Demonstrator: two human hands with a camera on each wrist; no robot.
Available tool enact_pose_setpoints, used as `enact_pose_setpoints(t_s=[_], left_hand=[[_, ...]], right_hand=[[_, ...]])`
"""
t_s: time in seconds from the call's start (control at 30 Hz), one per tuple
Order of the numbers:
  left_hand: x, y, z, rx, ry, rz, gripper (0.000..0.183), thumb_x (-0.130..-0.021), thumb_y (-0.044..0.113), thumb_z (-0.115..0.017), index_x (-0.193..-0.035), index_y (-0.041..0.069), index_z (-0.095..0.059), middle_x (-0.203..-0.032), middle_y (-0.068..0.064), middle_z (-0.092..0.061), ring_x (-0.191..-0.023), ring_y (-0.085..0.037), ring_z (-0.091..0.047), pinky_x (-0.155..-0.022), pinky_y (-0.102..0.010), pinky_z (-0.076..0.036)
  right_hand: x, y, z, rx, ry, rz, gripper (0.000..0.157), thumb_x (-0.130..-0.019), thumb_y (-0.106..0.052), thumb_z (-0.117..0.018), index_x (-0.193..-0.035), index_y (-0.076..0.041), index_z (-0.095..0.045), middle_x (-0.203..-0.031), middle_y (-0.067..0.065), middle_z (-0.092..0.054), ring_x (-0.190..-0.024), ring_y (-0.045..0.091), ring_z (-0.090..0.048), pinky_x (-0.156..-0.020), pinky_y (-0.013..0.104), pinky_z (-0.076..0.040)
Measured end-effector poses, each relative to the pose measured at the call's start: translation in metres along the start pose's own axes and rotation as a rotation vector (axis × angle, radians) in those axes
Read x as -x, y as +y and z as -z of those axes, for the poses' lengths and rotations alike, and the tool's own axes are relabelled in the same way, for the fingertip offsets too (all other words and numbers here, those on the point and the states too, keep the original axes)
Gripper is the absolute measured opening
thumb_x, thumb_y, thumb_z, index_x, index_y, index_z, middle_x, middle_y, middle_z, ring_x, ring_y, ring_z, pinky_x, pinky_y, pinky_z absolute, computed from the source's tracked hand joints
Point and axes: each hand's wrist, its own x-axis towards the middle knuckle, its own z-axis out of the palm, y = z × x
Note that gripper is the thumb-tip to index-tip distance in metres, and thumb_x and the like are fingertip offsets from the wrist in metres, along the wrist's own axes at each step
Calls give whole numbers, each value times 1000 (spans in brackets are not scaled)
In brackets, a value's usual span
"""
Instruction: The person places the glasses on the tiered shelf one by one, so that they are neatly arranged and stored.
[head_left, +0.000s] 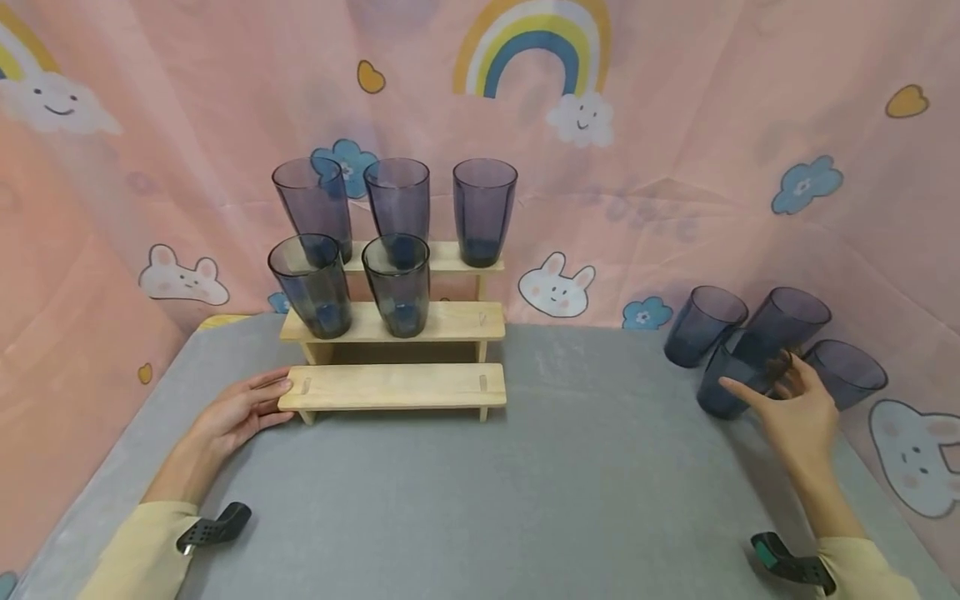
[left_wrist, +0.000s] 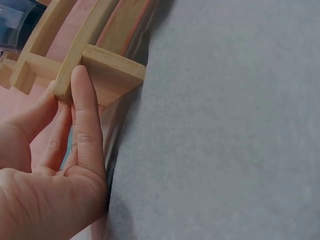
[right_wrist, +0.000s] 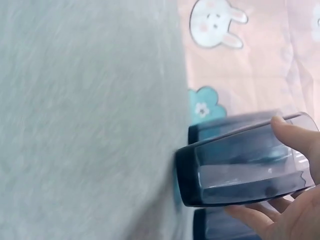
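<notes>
Well apart, the left hand (head_left: 243, 410) pinches the three-tier wooden riser (head_left: 393, 387) at its lowest step, while the right hand (head_left: 804, 410) grips a blue-tinted tumbler (head_left: 723, 385).

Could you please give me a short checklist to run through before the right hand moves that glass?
1. Left hand on the stand: ok, pinching the left end of the bottom step.
2. Right hand around the glass: ok, thumb and fingers on opposite sides.
3. Glass off the table: cannot tell.
4. Glass apart from its three neighbours: cannot tell, they overlap in view.
5. Three top-step glasses upright: ok.
6. Two middle-step glasses upright: ok.
</notes>
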Motion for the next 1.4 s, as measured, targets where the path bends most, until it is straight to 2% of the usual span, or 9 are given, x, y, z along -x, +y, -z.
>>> enact_pose_setpoints(t_s=[0.13, 0.33, 0.4, 0.5, 0.63, 0.73, 0.87, 1.13, 1.4], left_hand=[[0, 1, 0, -3, 1, 1, 76, -101, 14, -56, -155, -2, -5, -102, 9, -65, -91, -10, -67, -78, -29, -58], [1, 2, -1, 7, 9, 9, 78, -101, 14, -58, -156, -1, -5, -100, 8, -65, -91, -9, -67, -77, -29, -58], [1, 2, -1, 11, 11, 10, 76, -101, 14, -57, -155, 0, -7, -100, 8, -66, -90, -10, -67, -76, -29, -58], [2, 2, -1, 18, 6, 6, 72, -101, 13, -57, -154, 0, -11, -100, 7, -66, -90, -10, -67, -76, -29, -59], [4, 2, -2, 32, 1, 7, 70, -101, 12, -57, -153, 0, -13, -100, 6, -67, -89, -11, -68, -75, -29, -59], [4, 2, -3, 43, 0, 11, 70, -101, 12, -57, -154, 1, -12, -100, 5, -67, -89, -11, -68, -75, -29, -59], [3, 2, -2, 27, 3, 10, 73, -101, 12, -56, -155, 0, -9, -100, 6, -67, -89, -10, -68, -75, -29, -59], [2, 3, -2, 12, 8, 10, 72, -101, 13, -56, -155, 0, -10, -99, 6, -68, -87, -10, -67, -72, -28, -59], [3, 4, -3, 36, 4, 12, 67, -102, 11, -55, -154, 1, -15, -99, 4, -69, -87, -11, -68, -71, -28, -59]], right_hand=[[4, -14, 1, -13, -26, 49, 95, -80, -36, -82, -156, -24, -26, -152, 14, -38, -135, 32, -44, -108, 39, -41], [16, -42, -3, -14, -79, 128, 95, -80, -38, -82, -156, -22, -27, -149, 18, -42, -135, 33, -43, -108, 50, -39], [19, -50, -5, -12, -84, 157, 93, -80, -36, -83, -155, -21, -30, -148, 19, -44, -134, 33, -44, -106, 50, -41], [23, -58, -10, -14, -85, 208, 91, -79, -32, -84, -154, -20, -34, -146, 18, -47, -132, 31, -47, -97, 30, -50], [25, -68, -17, -43, -100, 261, 90, -78, -29, -86, -152, -22, -37, -145, 15, -49, -130, 29, -49, -79, 8, -49], [27, -76, -22, -63, -112, 289, 88, -77, -27, -87, -151, -24, -40, -145, 13, -49, -129, 31, -50, -83, 12, -51], [32, -88, -29, -70, -108, 327, 87, -76, -25, -87, -150, -23, -43, -141, 14, -53, -124, 32, -54, -92, 29, -53], [36, -110, -35, -110, -163, 376, 91, -75, -27, -87, -152, -19, -39, -143, 13, -51, -127, 34, -52, -98, 47, -47], [41, -128, -48, -162, -213, 445, 86, -75, -24, -88, -149, -22, -44, -138, 10, -57, -123, 27, -56, -99, 38, -48]])
